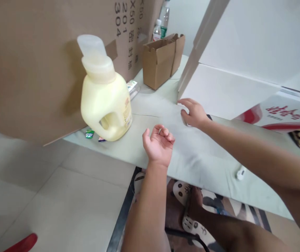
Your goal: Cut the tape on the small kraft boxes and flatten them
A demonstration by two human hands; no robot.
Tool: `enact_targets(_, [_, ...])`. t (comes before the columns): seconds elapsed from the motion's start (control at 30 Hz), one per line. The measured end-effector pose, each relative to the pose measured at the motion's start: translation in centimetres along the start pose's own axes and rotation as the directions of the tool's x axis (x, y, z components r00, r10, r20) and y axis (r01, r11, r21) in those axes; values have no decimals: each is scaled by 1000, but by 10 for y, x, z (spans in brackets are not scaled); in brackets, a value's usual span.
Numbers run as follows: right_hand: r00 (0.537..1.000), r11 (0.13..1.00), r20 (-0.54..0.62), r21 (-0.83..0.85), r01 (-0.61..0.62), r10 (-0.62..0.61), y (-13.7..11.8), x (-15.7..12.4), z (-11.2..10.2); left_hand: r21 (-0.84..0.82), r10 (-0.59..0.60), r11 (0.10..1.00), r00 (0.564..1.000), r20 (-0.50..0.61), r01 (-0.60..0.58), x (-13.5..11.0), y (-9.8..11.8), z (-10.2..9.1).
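Note:
My left hand (158,143) hovers palm-up over the pale green table (207,157), its fingers loosely curled and empty. My right hand (193,112) rests further back on the table beside the foot of a white slanted board (226,91). Its fingers curl over a small dark object I cannot make out. A large pale yellow jug (105,101) with a handle and a translucent cap stands to the left of my left hand, apart from it.
A tall brown cardboard sheet (34,63) leans behind the jug. A small open cardboard box (162,59) and plastic bottles (161,24) stand at the back. Small wrappers (89,133) lie by the jug. A white plug-like item (241,173) lies near the table's front edge.

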State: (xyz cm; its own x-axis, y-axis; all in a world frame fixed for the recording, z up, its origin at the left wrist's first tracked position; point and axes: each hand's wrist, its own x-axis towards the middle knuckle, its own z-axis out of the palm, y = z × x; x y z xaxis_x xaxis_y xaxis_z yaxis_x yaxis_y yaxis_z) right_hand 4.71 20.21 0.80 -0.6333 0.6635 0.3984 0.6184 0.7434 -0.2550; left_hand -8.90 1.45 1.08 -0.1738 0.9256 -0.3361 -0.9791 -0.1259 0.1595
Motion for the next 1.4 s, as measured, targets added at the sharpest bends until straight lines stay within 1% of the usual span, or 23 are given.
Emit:
enact_targets(0.07, [999,999,5,-31,36,-36,-9,61,14,-14,24,1000,999,-21,-24,3,8,-2])
enact_targets(0.13, [999,996,37,-88,-12,16,-21,114,19,-32,64,997,997,-48,-65,8,16,-4])
enact_targets(0.27, [995,985,52,-155,-81,90,-50,191,12,-61,94,993,992,-79,-99,16,27,-6])
enact_targets(0.33, [991,982,65,-155,-105,116,-60,214,6,-64,88,994,993,-78,-93,18,27,-5])
enact_targets(0.4, [974,966,94,-178,-186,204,-64,226,1,-60,76,995,995,-69,-80,19,25,-4])
enact_targets(0.47, [947,931,91,-236,-280,308,-64,226,-3,-56,67,996,996,-58,-71,18,23,-3])
enact_targets(0.53, [937,908,79,-285,-306,340,-62,218,-7,-57,63,996,997,-47,-65,17,23,-3])
enact_targets(0.67, [953,914,59,-306,-268,299,-63,179,-16,-31,81,996,996,-37,-82,17,21,-5])
enact_targets(0.77, [967,926,35,-298,-232,254,-64,129,-27,72,242,969,967,-80,-236,17,19,-8])
enact_targets(0.8, [974,934,24,-289,-208,225,-63,107,-34,131,346,934,932,-108,-332,17,19,-10])
enact_targets(0.83, [984,947,6,-272,-170,179,-63,81,-43,202,463,878,876,-133,-434,18,19,-13])
enact_targets(0.9, [995,967,-78,-242,-78,61,-62,20,-65,366,681,711,717,-146,-601,17,20,-17])
enact_targets(0.97, [974,978,-225,-210,-12,-37,-65,-48,-92,525,823,511,563,-71,-681,16,20,-20])
enact_targets(1.0, [957,985,-282,-170,21,-70,-67,-83,-104,586,861,410,508,3,-698,14,20,-21])
enact_targets(1.03, [939,991,-336,-132,37,-79,-69,-116,-114,618,861,340,498,97,-709,13,18,-21])
enact_targets(1.07, [916,995,-395,-90,36,-69,-72,-146,-121,623,824,306,528,205,-720,11,15,-20])
enact_targets(1.13, [871,999,-491,-17,-43,29,-74,-198,-124,589,644,340,638,421,-733,8,6,-18])
enact_targets(1.17, [839,992,-531,34,-122,121,-72,-217,-121,577,530,376,679,508,-725,7,-1,-16])
enact_targets(1.2, [799,985,-577,82,-151,170,-70,-233,-115,574,432,400,699,570,-715,6,-7,-14])
enact_targets(1.27, [715,960,-642,209,-185,278,-59,-254,-101,582,313,412,709,632,-701,6,-22,-12])
enact_targets(1.33, [648,933,-677,315,-173,348,-45,-264,-91,590,248,419,713,656,-690,7,-34,-9])
enact_targets(1.37, [634,923,-678,347,-169,371,-38,-268,-89,595,220,421,714,665,-685,8,-40,-8])
enact_targets(1.4, [646,917,-662,362,-169,380,-32,-271,-88,603,196,413,713,673,-683,9,-45,-7])
